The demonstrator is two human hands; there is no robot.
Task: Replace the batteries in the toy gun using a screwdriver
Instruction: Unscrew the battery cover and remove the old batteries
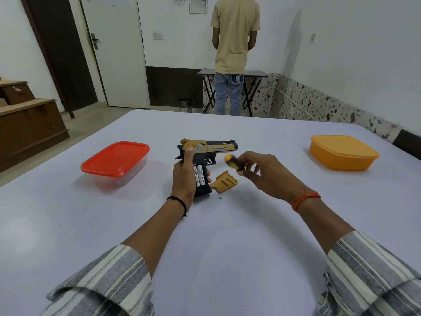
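A black and yellow toy gun (pixel 213 148) lies on its side in the middle of the white table (pixel 205 236). Its grip is uncovered, and two white batteries (pixel 199 175) sit in the compartment. My left hand (pixel 184 176) grips the gun's handle from the left. The yellow compartment cover (pixel 224 181) lies on the table just right of the grip. A tiny screw (pixel 220 198) rests below it. My right hand (pixel 257 172) holds a yellow and black screwdriver (pixel 232 162) by its handle, just right of the trigger; its tip is hidden.
A clear box with a red lid (pixel 115 163) stands at the left of the table, a closed yellow box (pixel 342 152) at the right. Beyond the table a person (pixel 234 53) stands facing a small folding table (pixel 252 74). A wooden cabinet (pixel 29 124) is at far left.
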